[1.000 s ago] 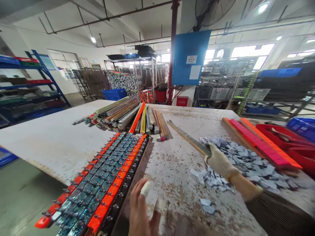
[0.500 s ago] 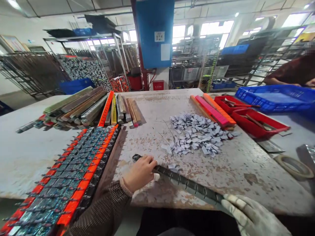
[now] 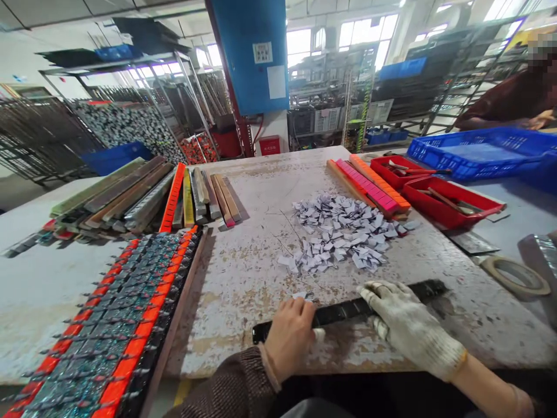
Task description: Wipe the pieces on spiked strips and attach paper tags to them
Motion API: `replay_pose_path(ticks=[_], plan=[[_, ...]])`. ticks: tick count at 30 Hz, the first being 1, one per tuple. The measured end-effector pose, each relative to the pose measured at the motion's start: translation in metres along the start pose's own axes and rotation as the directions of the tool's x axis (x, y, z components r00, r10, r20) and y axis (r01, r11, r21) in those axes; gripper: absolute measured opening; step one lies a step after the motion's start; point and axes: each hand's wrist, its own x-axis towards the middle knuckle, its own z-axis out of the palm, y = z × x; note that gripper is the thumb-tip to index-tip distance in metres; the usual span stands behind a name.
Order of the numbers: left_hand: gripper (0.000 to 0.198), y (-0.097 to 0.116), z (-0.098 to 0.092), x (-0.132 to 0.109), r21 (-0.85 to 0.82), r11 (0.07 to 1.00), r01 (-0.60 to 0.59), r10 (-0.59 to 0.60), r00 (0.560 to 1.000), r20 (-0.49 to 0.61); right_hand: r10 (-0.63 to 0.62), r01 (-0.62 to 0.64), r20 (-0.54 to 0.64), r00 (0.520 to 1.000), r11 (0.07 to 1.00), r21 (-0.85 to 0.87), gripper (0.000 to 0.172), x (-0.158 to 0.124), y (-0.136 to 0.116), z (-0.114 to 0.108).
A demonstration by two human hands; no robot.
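A long black bar with crosswise marks along it lies near the table's front edge, its right end farther from me than its left. My left hand, bare apart from something white at the thumb tip, is closed over the bar near its left end. On the right part of the bar, my right hand in a white knitted glove has its fingers wrapped over it. Just beyond the bar is a heap of small white paper-like pieces. One or two of these pieces lie close to my left fingers.
At left lies a rack of dark glittery pieces with orange strips. Behind it are stacked bars. Pink and orange bars, red bins, a blue crate and a tape roll are right. Another person sits beyond.
The bar has swung round: its right end has moved away from me and onto the table. My left hand has shifted right and nearer, and my right hand has moved forward over the bar.
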Motion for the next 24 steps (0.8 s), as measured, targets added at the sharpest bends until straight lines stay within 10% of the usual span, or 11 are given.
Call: replay_pose_path(ticks=[5, 10, 15, 24], plan=[[0.026, -0.003, -0.019, 0.020, -0.125, 0.983, -0.137, 0.151, 0.982, 0.110, -0.017, 0.017, -0.018, 1.000, 1.000, 0.000, 0.058, 0.019, 0.009, 0.004], [0.043, -0.057, -0.047, 0.072, -0.065, 0.998, -0.002, -0.003, 0.997, -0.076, -0.150, 0.146, 0.010, 0.989, 0.974, 0.175, 0.073, 0.025, -0.028, 0.000], [0.019, -0.084, -0.033, 0.108, -0.121, 0.992, 0.014, -0.022, 0.998, -0.064, -0.097, 0.094, 0.002, 0.995, 0.969, 0.230, 0.054, 0.028, -0.042, 0.003], [0.013, -0.048, -0.024, 0.056, -0.345, 0.932, -0.108, 0.044, 0.981, -0.189, -0.059, 0.057, -0.010, 0.998, 0.879, 0.474, 0.048, 0.037, -0.043, -0.021]])
